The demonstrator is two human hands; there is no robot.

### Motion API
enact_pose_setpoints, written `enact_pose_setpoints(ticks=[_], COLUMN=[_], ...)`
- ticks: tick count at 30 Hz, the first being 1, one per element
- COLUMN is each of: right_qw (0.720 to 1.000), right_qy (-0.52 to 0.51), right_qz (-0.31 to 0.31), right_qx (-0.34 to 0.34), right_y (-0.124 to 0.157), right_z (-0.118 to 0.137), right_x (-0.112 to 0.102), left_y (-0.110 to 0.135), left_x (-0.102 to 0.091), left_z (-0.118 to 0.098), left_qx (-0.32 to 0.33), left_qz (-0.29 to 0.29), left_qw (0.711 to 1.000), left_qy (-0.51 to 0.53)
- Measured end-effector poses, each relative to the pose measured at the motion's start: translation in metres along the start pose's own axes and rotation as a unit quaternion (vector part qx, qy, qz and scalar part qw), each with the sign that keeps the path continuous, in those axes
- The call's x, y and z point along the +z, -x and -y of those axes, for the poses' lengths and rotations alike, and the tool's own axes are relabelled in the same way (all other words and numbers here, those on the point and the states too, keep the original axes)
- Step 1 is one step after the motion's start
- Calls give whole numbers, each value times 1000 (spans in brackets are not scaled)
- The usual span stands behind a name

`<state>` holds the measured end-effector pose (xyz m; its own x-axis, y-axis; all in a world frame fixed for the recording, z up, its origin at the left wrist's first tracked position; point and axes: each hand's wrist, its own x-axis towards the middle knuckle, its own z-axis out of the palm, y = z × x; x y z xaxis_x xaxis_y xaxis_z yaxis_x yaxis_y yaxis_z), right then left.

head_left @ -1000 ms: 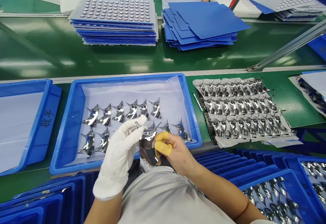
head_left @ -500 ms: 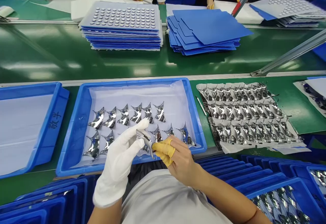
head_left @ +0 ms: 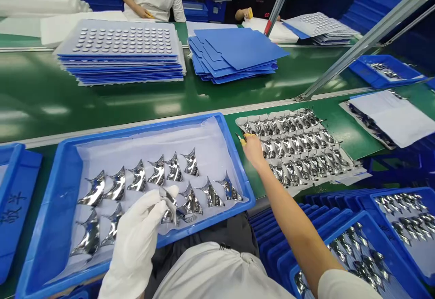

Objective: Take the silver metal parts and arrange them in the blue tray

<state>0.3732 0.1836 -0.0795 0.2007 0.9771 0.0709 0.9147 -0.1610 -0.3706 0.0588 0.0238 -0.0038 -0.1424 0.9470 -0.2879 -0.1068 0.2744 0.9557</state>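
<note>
My left hand [head_left: 137, 233], in a white glove, pinches a shiny chrome part [head_left: 170, 204] with pointed corners above the near side of a blue tray [head_left: 234, 163]. Two rows of similar chrome parts [head_left: 137, 176] lie on the tray's white liner. My right hand [head_left: 252, 148], with yellow finger covers, reaches to the bench strip right of the tray. Its fingers close on a slim pen-like tool [head_left: 239, 137], of which just a dark tip shows. Beside that hand, more chrome parts [head_left: 295, 147] stand in three rows on white sheets.
Stacked blue trays [head_left: 272, 240] with chrome parts fill the lower right. Another blue tray [head_left: 20, 208] is at the left. Across the bench stand a stack of sheets with round pieces [head_left: 125, 65] and blue sheets [head_left: 238, 52]. A slanted metal post [head_left: 353, 59] rises at right. Two people sit opposite.
My right hand has left the chrome part and moved right to the pen-like tool on the bench. The left hand keeps the part. The view has turned right.
</note>
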Motion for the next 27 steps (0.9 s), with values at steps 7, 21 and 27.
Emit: enact_pose_setpoints(ticks=[7,21,27], right_qw=[1000,845,795], right_qy=[6,-483,-519], right_qz=[23,89,140], right_qx=[4,-210,-282], right_y=[-7,139,166], right_z=[-8,96,119], right_x=[41,-59,-61], left_y=[1,10,15], left_x=[5,14,16], left_z=[0,-5,-7], left_qx=[64,50,56], left_qz=[12,12,-3], left_qw=[998,996,994], left_qy=[2,68,96])
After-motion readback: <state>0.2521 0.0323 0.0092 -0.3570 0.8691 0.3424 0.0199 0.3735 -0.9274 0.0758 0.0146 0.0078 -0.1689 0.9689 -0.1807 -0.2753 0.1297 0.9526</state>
